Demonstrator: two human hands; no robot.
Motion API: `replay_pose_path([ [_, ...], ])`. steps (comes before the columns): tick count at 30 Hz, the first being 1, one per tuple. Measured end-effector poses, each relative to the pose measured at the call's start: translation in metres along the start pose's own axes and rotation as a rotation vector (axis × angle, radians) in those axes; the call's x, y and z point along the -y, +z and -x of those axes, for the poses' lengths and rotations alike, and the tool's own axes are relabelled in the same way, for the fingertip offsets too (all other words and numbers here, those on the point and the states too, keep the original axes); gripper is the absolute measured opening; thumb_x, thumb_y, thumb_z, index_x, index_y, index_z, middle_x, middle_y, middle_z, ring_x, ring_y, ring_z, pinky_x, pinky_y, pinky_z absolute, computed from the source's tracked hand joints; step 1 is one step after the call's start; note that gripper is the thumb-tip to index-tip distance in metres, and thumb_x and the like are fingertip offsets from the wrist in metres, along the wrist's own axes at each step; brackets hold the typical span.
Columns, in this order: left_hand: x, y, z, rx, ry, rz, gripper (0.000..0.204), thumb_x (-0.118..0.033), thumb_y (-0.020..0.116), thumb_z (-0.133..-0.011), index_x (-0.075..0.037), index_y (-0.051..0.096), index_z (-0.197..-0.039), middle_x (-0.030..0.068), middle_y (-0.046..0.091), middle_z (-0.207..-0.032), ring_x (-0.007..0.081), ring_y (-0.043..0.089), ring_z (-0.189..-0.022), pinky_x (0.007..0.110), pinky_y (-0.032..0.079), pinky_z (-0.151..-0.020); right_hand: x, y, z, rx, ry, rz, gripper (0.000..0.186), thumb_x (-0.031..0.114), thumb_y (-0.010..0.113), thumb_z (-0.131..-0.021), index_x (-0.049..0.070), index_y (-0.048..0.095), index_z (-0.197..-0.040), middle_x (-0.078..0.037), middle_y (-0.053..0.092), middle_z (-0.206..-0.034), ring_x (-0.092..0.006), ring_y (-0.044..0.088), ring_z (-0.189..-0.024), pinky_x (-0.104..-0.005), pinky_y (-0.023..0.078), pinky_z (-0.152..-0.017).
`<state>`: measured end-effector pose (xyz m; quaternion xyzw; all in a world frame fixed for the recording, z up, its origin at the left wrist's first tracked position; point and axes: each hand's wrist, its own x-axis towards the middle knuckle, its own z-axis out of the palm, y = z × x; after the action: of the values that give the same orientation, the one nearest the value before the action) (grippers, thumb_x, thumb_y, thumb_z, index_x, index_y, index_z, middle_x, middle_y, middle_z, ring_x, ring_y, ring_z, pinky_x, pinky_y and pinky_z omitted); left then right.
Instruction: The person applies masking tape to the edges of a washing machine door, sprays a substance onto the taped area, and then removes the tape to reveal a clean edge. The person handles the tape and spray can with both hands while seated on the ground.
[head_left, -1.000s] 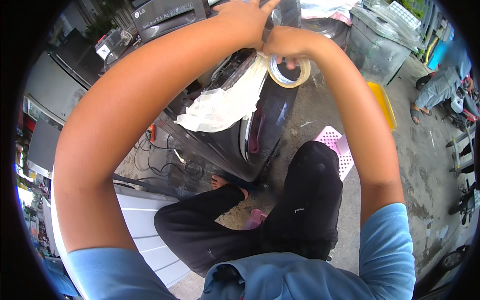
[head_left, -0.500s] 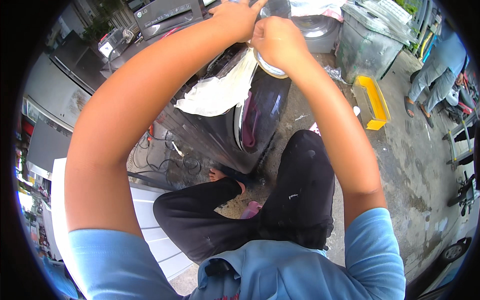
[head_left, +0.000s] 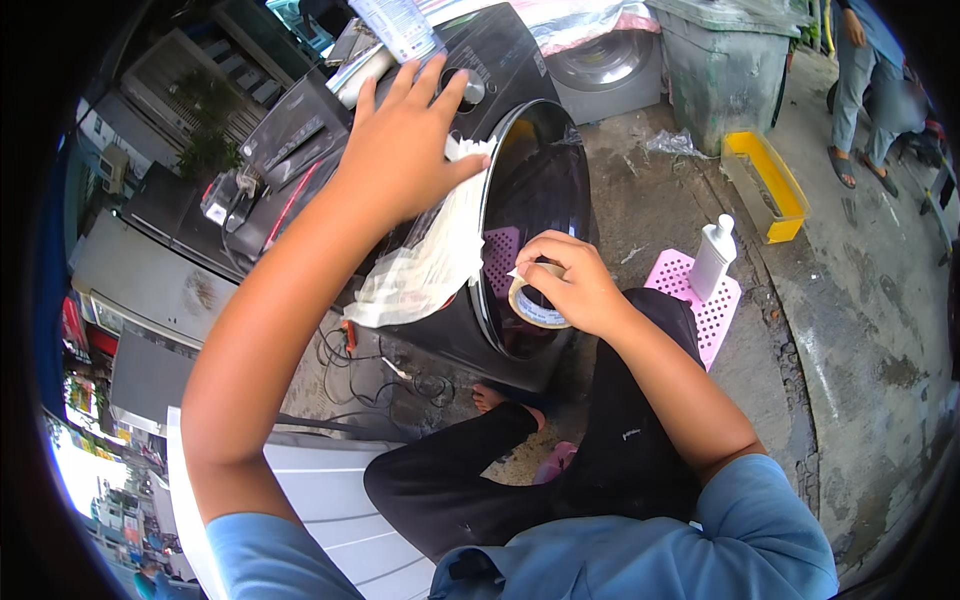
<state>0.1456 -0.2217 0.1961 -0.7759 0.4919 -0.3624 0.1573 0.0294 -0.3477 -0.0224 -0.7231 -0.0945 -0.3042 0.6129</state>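
Presently tape roll point(head_left: 516, 299), blue-marked core point(head_left: 541, 316) with print too small to tell, sits before round dark door point(head_left: 540, 190), pinched in right hand point(head_left: 577, 288), its arm point(head_left: 670, 385) bent, while left hand point(head_left: 408, 150), gripping nothing, splays its fingers point(head_left: 430, 78) near the upper end of pale strips point(head_left: 420, 275).

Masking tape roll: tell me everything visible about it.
The masking tape roll is a cream-tan, papery-looking ring around a pale core with blue printing inside. A short loose end sticks out at its upper left. The right hand grips its upper part; it is tilted, core opening visible, in front of the glossy dark washer door. Contact with the door is unclear.
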Motion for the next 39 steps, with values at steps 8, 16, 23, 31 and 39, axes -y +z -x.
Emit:
replay_pose_path([
  [8, -0.06, -0.028, 0.085, 0.546, -0.221, 0.844, 0.045, -0.03, 0.086, -0.086, 0.005, 0.071, -0.109, 0.0179, 0.076, -0.093, 0.0266, 0.075, -0.088, 0.036, 0.058, -0.078, 0.041, -0.003, 0.014, 0.011, -0.088, -0.13, 0.014, 0.006, 0.064, -0.099, -0.001, 0.073, -0.107, -0.011, 0.06, -0.108, -0.0221, 0.064, -0.099, -0.0333, 0.05, -0.087],
  [16, -0.057, -0.009, 0.09, 0.592, -0.409, 1.363, 0.025, -0.014, 0.079, -0.095, 0.002, 0.065, -0.108, 0.0075, 0.074, -0.106, 0.013, 0.07, -0.104, 0.03, 0.055, -0.093, 0.054, 0.009, 0.014, -0.083, -0.123, -0.05, 0.016, -0.002, 0.065, -0.095, 0.001, 0.074, -0.109, -0.01, 0.056, -0.103, -0.0177, 0.063, -0.082, -0.0306, 0.05, -0.073],
  [23, -0.061, 0.001, 0.088, 0.708, -0.486, 1.591, 0.019, -0.016, 0.073, -0.101, 0.001, 0.065, -0.105, 0.0049, 0.073, -0.104, 0.0075, 0.067, -0.096, 0.026, 0.055, -0.085, 0.045, 0.006, 0.017, -0.085, -0.133, 0.038, 0.021, -0.001, 0.064, -0.096, 0.001, 0.074, -0.115, -0.011, 0.058, -0.104, -0.0213, 0.065, -0.088, -0.0321, 0.052, -0.079],
  [31, -0.047, -0.006, 0.087, 0.697, -0.55, 1.388, 0.021, -0.025, 0.065, -0.106, -0.004, 0.065, -0.103, 0.0122, 0.071, -0.125, 0.0088, 0.067, -0.1, 0.029, 0.057, -0.082, 0.064, 0.009, 0.023, -0.104, -0.08, 0.117, 0.04, 0.009, 0.07, -0.097, 0.0, 0.063, -0.136, -0.015, 0.063, -0.114, -0.0265, 0.067, -0.095, -0.034, 0.053, -0.085],
  [39, -0.015, -0.051, 0.069, 0.466, -0.495, 1.223, 0.02, -0.024, 0.063, -0.106, -0.006, 0.062, -0.099, 0.0078, 0.072, -0.126, 0.0087, 0.066, -0.105, 0.027, 0.055, -0.082, 0.085, -0.014, 0.0, -0.077, -0.444, 0.419, 0.034, 0.01, 0.078, -0.091, 0.001, 0.07, -0.123, -0.012, 0.064, -0.089, -0.028, 0.064, -0.073, -0.0363, 0.053, -0.067],
])
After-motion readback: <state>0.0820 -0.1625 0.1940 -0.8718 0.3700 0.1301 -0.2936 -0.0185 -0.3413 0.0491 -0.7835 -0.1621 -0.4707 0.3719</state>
